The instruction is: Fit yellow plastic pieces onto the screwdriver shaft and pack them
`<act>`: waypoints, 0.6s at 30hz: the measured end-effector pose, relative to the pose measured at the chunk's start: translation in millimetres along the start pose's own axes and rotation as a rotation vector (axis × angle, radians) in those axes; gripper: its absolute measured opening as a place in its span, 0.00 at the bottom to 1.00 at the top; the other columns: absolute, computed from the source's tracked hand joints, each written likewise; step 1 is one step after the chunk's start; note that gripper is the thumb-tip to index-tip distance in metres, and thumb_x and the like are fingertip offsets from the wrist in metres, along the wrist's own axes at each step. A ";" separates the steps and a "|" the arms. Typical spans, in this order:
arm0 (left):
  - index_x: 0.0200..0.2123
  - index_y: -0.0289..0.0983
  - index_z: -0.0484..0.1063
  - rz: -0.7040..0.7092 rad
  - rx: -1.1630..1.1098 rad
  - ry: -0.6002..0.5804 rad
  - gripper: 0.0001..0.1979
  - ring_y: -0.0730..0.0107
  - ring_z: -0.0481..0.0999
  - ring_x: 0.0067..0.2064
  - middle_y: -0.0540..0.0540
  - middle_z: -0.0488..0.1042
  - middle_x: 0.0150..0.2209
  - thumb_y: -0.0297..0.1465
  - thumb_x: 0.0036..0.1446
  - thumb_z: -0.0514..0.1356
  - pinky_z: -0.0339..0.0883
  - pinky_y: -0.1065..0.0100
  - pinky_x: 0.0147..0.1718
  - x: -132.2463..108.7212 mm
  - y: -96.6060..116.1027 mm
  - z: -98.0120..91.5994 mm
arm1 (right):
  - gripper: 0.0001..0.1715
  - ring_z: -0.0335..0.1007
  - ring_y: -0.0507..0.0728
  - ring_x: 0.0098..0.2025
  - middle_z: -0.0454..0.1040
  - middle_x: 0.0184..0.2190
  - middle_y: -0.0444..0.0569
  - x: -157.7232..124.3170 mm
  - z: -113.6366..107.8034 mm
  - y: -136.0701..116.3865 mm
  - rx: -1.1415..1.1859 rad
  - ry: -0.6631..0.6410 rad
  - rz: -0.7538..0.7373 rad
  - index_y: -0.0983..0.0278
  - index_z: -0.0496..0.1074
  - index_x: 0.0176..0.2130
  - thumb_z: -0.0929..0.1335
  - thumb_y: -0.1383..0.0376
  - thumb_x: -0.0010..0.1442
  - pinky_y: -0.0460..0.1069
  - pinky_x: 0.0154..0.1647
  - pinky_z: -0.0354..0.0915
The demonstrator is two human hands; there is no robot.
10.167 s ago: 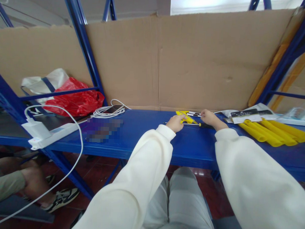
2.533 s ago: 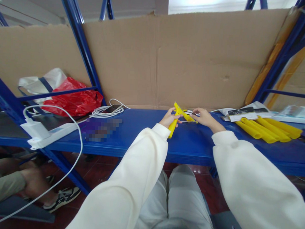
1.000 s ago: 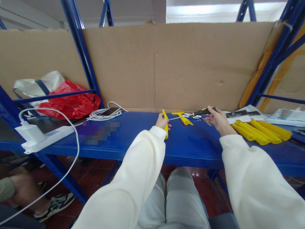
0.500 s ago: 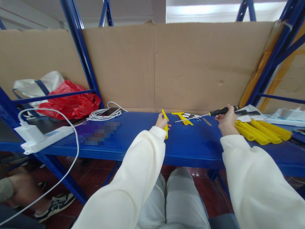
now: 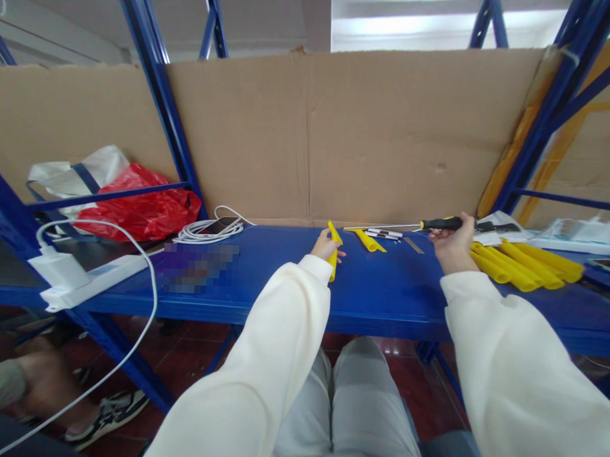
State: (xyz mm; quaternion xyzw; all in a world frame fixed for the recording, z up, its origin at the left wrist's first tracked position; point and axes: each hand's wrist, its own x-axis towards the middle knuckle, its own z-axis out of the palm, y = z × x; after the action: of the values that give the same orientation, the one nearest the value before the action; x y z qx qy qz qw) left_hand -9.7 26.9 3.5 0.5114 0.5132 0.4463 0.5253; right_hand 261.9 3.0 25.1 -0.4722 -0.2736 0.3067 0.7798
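Note:
My left hand [image 5: 325, 245] is closed around a yellow plastic piece [image 5: 332, 273], held upright over the blue shelf. In my right hand [image 5: 453, 244] is a screwdriver [image 5: 440, 223] with a black and yellow handle. Its long thin shaft points left, the tip close to the top of the held yellow piece; whether they touch I cannot tell. Beyond and between my hands lies another yellow piece [image 5: 368, 241], partly behind the shaft. Several yellow tubes [image 5: 521, 269] lie side by side just right of my right hand.
White-and-black pens [image 5: 382, 233] and a flat metal strip [image 5: 413, 245] lie near the cardboard back panel [image 5: 388, 138]. Left are a coiled white cable [image 5: 205, 232], a red plastic bag [image 5: 146, 206] and a power strip [image 5: 103, 278]. A person's leg [image 5: 54, 386] shows below left.
The screwdriver has swung up from a slant to nearly level, and its tip has moved left toward the yellow piece. My left hand has barely shifted, with the piece tilted slightly differently.

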 end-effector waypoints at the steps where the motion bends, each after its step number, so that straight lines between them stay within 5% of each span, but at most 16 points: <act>1: 0.64 0.45 0.57 -0.001 0.004 -0.012 0.30 0.76 0.78 0.26 0.42 0.76 0.52 0.21 0.63 0.58 0.65 0.76 0.19 -0.8 0.4 0.2 | 0.20 0.53 0.56 0.19 0.45 0.14 0.42 -1.7 1.0 -0.6 0.012 0.000 0.006 0.55 0.50 0.25 0.58 0.51 0.64 0.51 0.20 0.60; 13: 0.66 0.43 0.56 0.017 0.026 -0.076 0.31 0.74 0.78 0.26 0.42 0.79 0.50 0.19 0.62 0.56 0.64 0.77 0.18 -4.0 0.9 0.7 | 0.20 0.51 0.53 0.17 0.48 0.14 0.40 -6.5 4.6 -3.9 0.120 0.024 0.090 0.55 0.51 0.26 0.58 0.53 0.68 0.47 0.14 0.58; 18: 0.66 0.42 0.56 0.021 0.044 -0.096 0.31 0.76 0.78 0.25 0.41 0.78 0.52 0.20 0.62 0.57 0.63 0.77 0.18 -3.3 0.9 1.4 | 0.19 0.50 0.51 0.14 0.48 0.13 0.38 -6.3 6.0 -4.0 0.343 0.107 0.169 0.57 0.53 0.27 0.58 0.58 0.70 0.45 0.11 0.56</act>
State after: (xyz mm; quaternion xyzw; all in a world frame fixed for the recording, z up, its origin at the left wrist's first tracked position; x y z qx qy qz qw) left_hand -8.5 23.5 4.6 0.5489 0.4917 0.4152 0.5334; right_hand 254.3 0.3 30.3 -0.3695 -0.1350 0.3874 0.8338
